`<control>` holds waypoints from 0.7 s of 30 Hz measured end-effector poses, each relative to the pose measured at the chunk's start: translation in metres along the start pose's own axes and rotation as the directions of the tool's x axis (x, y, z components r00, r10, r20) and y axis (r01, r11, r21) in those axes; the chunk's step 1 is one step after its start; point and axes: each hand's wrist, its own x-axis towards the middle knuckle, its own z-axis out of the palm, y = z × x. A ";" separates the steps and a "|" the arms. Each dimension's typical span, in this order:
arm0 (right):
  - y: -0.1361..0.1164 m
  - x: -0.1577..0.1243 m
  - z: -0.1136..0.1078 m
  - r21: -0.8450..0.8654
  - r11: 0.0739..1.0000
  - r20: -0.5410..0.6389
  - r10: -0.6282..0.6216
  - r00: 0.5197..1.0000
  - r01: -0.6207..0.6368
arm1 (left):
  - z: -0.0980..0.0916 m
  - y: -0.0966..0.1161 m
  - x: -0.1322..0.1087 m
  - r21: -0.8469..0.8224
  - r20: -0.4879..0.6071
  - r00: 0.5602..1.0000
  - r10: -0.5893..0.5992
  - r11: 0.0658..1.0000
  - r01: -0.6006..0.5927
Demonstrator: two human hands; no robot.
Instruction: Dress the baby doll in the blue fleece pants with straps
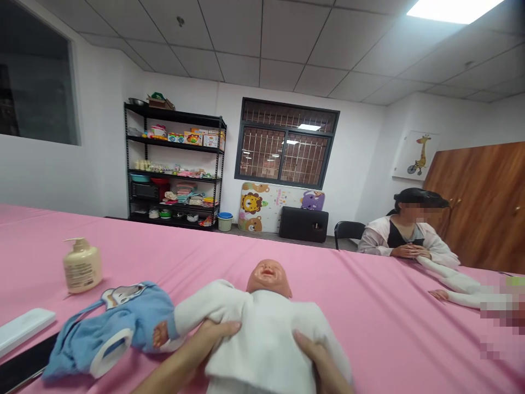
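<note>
A baby doll [268, 279] lies on its back in the middle of the table, in a white fuzzy suit [266, 345]. Its head points away from me and its body runs straight back toward me. My left hand [209, 336] is on the doll's side by its arm, and my right hand [315, 355] is on its other side, so the doll is held wide between my two hands. The table has a pink cloth [369, 306] on it. At the far left, a white flat thing [22, 331] sits by a black phone [28, 364]. Behind them stands a lotion pump bottle [82, 266]. A blue baby top [110, 328] lies just beside the doll, and the doll's small hand touches it. Across the room, I see a black shelf [176, 164] full of toys and boxes, then a barred window [287, 142]. A person [406, 235] sits at the right with a second doll [463, 287] in white on the table. A wood cupboard [479, 202] stands behind that person.
</note>
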 end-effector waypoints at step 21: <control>0.025 0.159 -0.036 -0.624 0.758 -0.183 -0.380 0.907 0.192 | -0.058 -0.067 0.156 0.000 -0.222 0.965 0.138 0.990 -0.141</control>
